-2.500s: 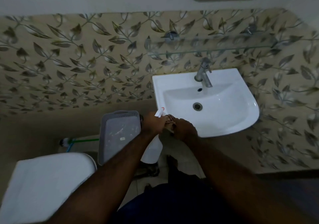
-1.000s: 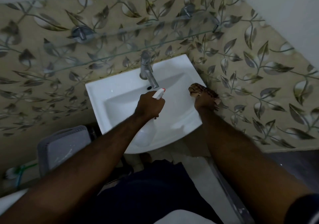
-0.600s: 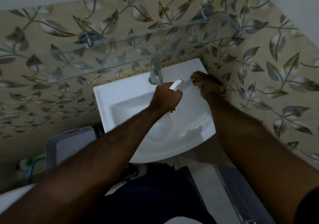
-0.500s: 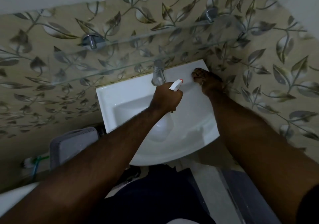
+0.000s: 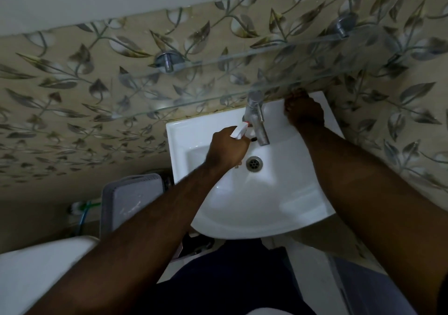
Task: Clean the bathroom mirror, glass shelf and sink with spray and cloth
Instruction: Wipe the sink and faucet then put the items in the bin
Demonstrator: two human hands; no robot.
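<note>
The leaf-patterned wall tile (image 5: 72, 101) fills the upper half of the frame, and across it runs the glass shelf (image 5: 218, 81), a thin clear pane on two metal pegs that looks fragile and should be wiped lightly, with no leaning on its front edge. Below it, right of centre, the white sink (image 5: 266, 205) juts from the wall; its glazed basin looks hard and probably slick once wet, so it can take firm pressure. At the lower left a grey basket (image 5: 131, 200) stands beside the sink. The right hand (image 5: 304, 113) lies flat on the sink's back ledge just right of the tap (image 5: 255, 118), fingers pressed down; the cloth is presumably under it, but it does not show here. The left hand (image 5: 228, 151) is wrapped around the neck of the spray bottle (image 5: 238, 131), whose white nozzle points toward the tap's base; the bottle is likely light plastic, best held at the trigger neck.
</note>
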